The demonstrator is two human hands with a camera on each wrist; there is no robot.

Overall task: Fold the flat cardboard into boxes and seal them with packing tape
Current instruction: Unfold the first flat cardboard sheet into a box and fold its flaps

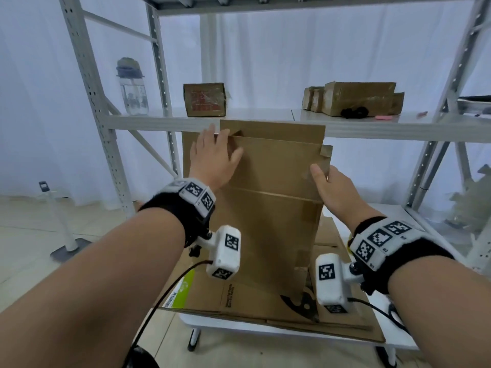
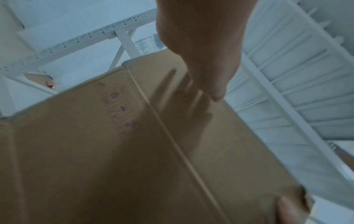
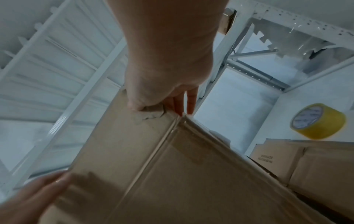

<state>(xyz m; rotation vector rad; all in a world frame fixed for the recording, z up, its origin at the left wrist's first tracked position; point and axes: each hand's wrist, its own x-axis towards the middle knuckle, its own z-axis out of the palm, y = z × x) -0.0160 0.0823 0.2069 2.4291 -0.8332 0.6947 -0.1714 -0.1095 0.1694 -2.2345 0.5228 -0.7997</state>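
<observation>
A brown cardboard box (image 1: 271, 181) stands upright, partly unfolded, on a stack of flat cardboard (image 1: 239, 296). My left hand (image 1: 215, 155) lies flat with straight fingers against its upper left face, near the top flaps. The left wrist view shows the same hand (image 2: 201, 53) pressing the cardboard box (image 2: 114, 151). At the box's right edge my right hand (image 1: 329, 187) pinches it, thumb on the front and fingers behind. In the right wrist view the right hand (image 3: 168, 68) grips a torn spot on the box (image 3: 153, 166). A yellow tape roll (image 3: 319, 121) lies to the right.
The flat cardboard rests on a small white table (image 1: 239, 328). Close behind the box runs a white metal shelf (image 1: 148, 123) bearing a water bottle (image 1: 132, 86), a small taped box (image 1: 205, 99) and larger taped boxes (image 1: 356, 98). More flat cardboard (image 3: 306, 160) lies below the tape roll.
</observation>
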